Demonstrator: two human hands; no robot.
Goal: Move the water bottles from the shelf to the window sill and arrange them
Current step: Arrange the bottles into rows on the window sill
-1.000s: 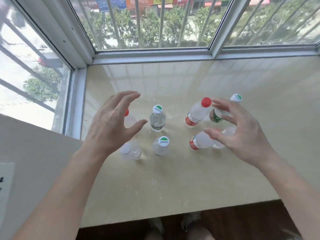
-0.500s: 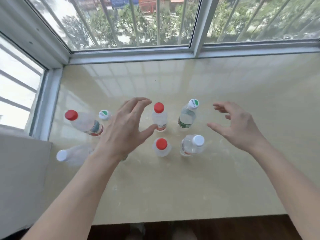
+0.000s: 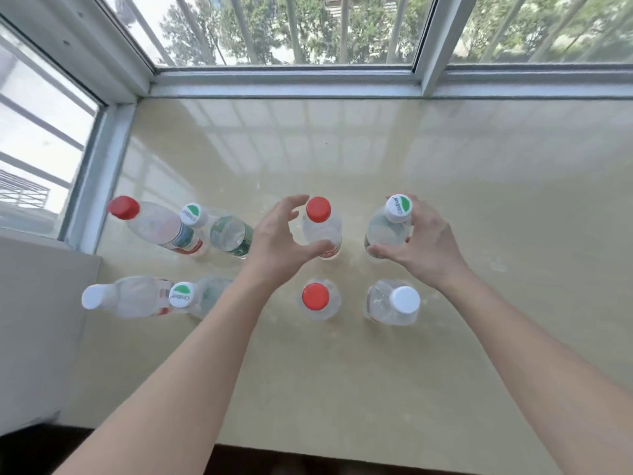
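Sill: eight clear plastic water bottles stood upright on the glossy beige stone window sill (image 3: 479, 200), in two rows of four. No shelf was in view.
Left grip: the left hand (image 3: 274, 241) was curled part-way round the clear bottle with the red cap in the far row (image 3: 318, 210), thumb at the near side, fingers spread on the far side; whether it was actually pressing the bottle could not be told.
Right grip: the right hand (image 3: 428, 248) was wrapped round the clear bottle with the green-and-white cap (image 3: 397, 209), thumb low on its body and fingers behind the neck, pinching it.
Near side of grips: a second red-capped clear bottle (image 3: 315, 296) and a white-capped clear bottle (image 3: 406, 299) stood just nearer the person than the held pair.
Left of left grip: four more bottles (image 3: 157, 228) stood in a tighter bunch, some touching.
Done: moving looked finished or nearly so.
Left: probably spacing; the left group sat closer together than the right four.
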